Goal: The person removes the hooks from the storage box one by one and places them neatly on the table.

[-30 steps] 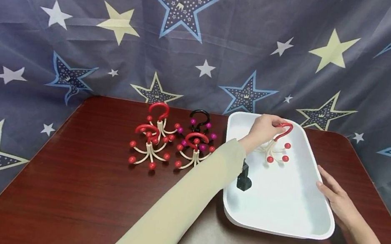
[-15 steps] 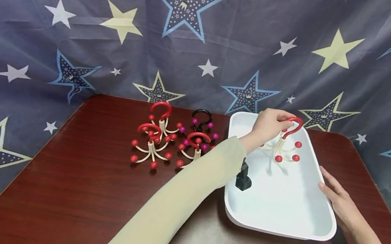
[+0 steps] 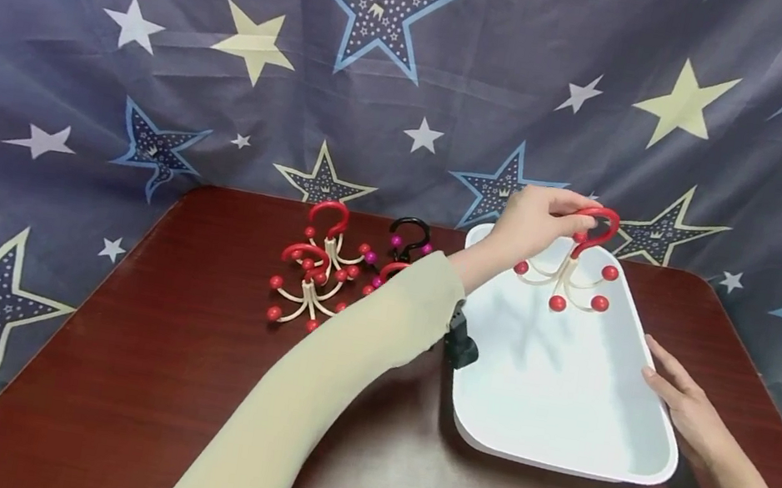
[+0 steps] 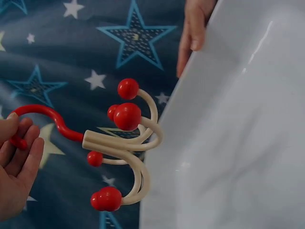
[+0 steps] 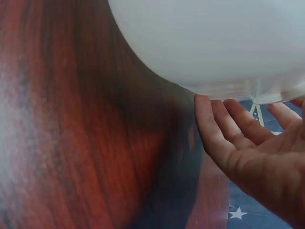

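Observation:
My left hand (image 3: 532,225) pinches the red hook of a claw-shaped hanger (image 3: 570,271), whose cream arms end in red balls. It hangs upright above the far part of a white plastic tray (image 3: 565,397), apart from the tray floor, casting a shadow there. In the left wrist view, thumb and fingers close on the hook end of this hanger (image 4: 107,140). My right hand (image 3: 685,406) rests with its fingers against the outside of the tray's right wall. The right wrist view shows the fingertips (image 5: 202,102) touching the tray's underside edge.
Left of the tray stand more hangers: a red-hooked one (image 3: 309,292) in front, another (image 3: 330,248) behind it, a black one (image 3: 412,222) with purple balls, and a red one partly behind my left sleeve. A starry cloth (image 3: 427,55) hangs behind the brown table (image 3: 141,342).
My left hand has lifted the red-hooked hanger upward and slightly right, from low in the tray to above it. My right hand stays on the tray's side. The head view has shifted slightly.

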`<action>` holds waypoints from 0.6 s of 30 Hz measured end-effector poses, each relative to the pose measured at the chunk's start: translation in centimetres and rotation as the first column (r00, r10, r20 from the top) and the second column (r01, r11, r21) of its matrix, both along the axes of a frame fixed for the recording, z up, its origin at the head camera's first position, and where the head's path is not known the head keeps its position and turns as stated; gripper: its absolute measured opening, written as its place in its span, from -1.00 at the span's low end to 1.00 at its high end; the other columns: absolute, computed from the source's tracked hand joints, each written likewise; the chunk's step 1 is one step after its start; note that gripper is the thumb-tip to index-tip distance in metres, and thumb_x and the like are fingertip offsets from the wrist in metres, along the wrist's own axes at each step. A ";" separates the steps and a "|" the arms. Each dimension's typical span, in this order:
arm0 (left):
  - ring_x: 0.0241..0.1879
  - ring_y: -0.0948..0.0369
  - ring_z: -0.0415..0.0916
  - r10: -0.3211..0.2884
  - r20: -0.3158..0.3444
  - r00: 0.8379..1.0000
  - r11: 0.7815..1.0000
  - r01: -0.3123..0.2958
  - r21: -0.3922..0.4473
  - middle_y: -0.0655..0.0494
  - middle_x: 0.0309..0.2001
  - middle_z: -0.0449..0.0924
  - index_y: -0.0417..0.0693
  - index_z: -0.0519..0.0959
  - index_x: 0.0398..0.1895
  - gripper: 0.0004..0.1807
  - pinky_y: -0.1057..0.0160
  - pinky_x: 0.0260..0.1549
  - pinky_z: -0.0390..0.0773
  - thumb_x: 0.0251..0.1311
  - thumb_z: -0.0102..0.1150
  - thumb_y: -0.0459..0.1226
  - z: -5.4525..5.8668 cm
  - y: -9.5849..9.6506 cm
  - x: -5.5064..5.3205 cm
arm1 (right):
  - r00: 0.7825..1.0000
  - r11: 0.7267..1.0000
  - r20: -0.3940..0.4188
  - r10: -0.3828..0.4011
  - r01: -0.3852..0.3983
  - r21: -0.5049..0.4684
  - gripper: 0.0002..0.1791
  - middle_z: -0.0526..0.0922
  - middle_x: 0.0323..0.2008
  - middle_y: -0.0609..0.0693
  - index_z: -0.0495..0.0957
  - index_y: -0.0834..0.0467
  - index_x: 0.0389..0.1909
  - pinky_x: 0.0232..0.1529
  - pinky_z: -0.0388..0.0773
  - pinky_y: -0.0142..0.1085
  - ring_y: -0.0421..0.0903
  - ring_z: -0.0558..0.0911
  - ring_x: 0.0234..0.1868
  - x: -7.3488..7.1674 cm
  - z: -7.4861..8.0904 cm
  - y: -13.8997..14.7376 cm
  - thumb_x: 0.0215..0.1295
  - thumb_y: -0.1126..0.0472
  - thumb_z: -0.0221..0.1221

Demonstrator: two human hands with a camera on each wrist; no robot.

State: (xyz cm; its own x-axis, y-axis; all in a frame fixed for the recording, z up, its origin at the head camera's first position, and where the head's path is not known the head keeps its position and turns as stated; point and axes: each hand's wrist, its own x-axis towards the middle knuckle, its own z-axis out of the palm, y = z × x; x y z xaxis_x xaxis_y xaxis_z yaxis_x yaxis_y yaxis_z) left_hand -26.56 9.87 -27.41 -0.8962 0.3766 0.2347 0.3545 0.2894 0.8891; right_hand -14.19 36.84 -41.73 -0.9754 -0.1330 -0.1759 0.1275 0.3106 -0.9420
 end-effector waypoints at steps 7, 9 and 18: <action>-0.32 0.43 0.59 -0.131 -0.018 0.991 0.990 0.132 0.056 0.17 -0.27 0.67 0.04 0.58 -0.03 -0.67 0.42 -0.60 0.34 0.08 0.22 -0.21 2.5 -3.9 1.9 | 1.000 0.999 0.027 0.010 -0.012 0.053 -0.32 0.21 0.14 -0.26 -0.25 -0.15 0.42 -0.25 0.55 -0.40 -0.52 0.49 -0.19 0.0 0.0 0.1 0.39 -0.02 -0.14; -0.29 0.45 0.58 -0.147 -0.025 0.989 0.987 0.149 0.059 0.14 -0.22 0.67 0.00 0.57 -0.01 -0.66 0.44 -0.53 0.38 0.09 0.22 -0.24 3.4 -5.2 2.8 | 0.999 0.999 0.031 0.008 -0.009 0.048 -0.32 0.21 0.13 -0.26 -0.25 -0.15 0.42 -0.26 0.55 -0.40 -0.52 0.49 -0.19 0.0 0.0 0.2 0.39 -0.01 -0.14; -0.26 0.34 0.62 -0.122 -0.056 0.991 0.981 0.129 0.143 0.00 -0.20 0.66 -0.18 0.59 -0.07 -0.69 0.41 -0.20 0.51 0.07 0.22 -0.34 5.7 -10.4 6.2 | 0.999 0.999 0.012 0.032 -0.032 -0.004 -0.32 0.25 -0.11 -0.55 -0.23 -0.16 0.42 -0.29 0.56 -0.37 -0.48 0.53 -0.20 -0.2 0.2 0.3 0.39 0.04 -0.12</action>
State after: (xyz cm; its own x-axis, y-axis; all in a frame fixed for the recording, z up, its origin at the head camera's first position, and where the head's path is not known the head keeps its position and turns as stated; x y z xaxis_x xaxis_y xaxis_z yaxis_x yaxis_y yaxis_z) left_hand -20.38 -0.53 -21.68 -0.8308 0.4439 0.3358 0.4219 0.1087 0.9001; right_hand -14.36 37.10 -41.49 -0.9684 -0.1646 -0.1872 0.1290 0.3115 -0.9415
